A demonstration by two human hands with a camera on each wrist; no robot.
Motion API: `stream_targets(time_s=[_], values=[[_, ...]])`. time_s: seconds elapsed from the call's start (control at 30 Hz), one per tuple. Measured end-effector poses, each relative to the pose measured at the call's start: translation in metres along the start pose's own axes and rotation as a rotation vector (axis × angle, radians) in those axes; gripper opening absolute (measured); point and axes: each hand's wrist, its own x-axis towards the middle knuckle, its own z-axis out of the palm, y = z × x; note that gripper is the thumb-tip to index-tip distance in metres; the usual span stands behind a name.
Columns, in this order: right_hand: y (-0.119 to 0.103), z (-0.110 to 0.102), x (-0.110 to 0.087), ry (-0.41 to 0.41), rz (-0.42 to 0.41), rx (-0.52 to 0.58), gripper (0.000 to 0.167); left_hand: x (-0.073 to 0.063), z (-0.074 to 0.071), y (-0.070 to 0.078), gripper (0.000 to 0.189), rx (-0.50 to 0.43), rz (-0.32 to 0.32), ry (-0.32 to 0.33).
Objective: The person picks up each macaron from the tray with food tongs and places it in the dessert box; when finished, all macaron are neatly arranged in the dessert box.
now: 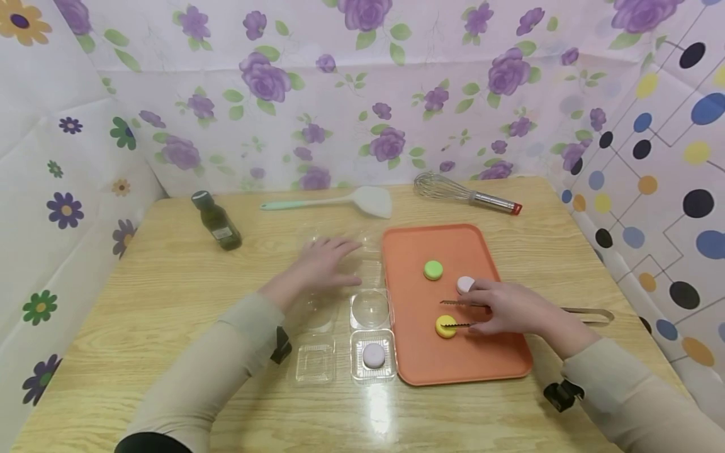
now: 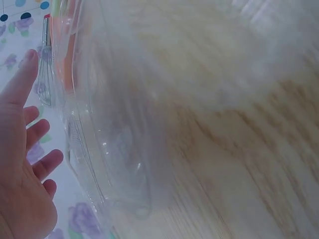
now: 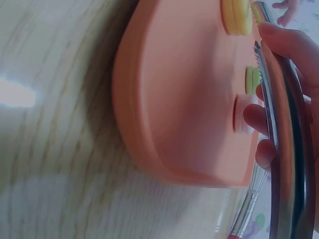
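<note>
My right hand (image 1: pixel 512 306) holds metal tongs (image 3: pixel 274 99) with serrated tips, spread apart over the orange tray (image 1: pixel 416 368). One tip overlaps the yellow macaron (image 1: pixel 446 326) in the head view. A pale pink macaron (image 1: pixel 466 285) lies beside my right fingers, and a green macaron (image 1: pixel 433 270) sits farther back on the tray. My left hand (image 1: pixel 323 264), fingers extended, hovers over clear plastic boxes (image 1: pixel 370 308) left of the tray and partly hides them. In the nearest compartment (image 1: pixel 357 371) rests a lilac macaron (image 1: pixel 374 355).
Behind the boxes lies a white spatula (image 1: pixel 372 201) with a mint handle. A whisk (image 1: pixel 470 194) lies behind the tray, and a dark bottle (image 1: pixel 221 223) stands at the back left. Patterned cloth (image 1: pixel 362 94) encloses the table's back and sides.
</note>
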Motion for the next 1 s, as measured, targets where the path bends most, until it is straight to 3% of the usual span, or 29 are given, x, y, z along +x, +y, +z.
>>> stream_targets(time_s=[0.47, 1.0], values=[[-0.005, -0.0016, 0.0007, -0.085, 0.034, 0.028, 0.048, 0.0078, 0.0059, -0.0069, 0.074, -0.008, -0.015, -0.035], [-0.0063, 0.0029, 0.0, -0.104, -0.022, 0.015, 0.039, 0.0098, 0.0075, -0.0019, 0.074, 0.026, -0.048, -0.051]])
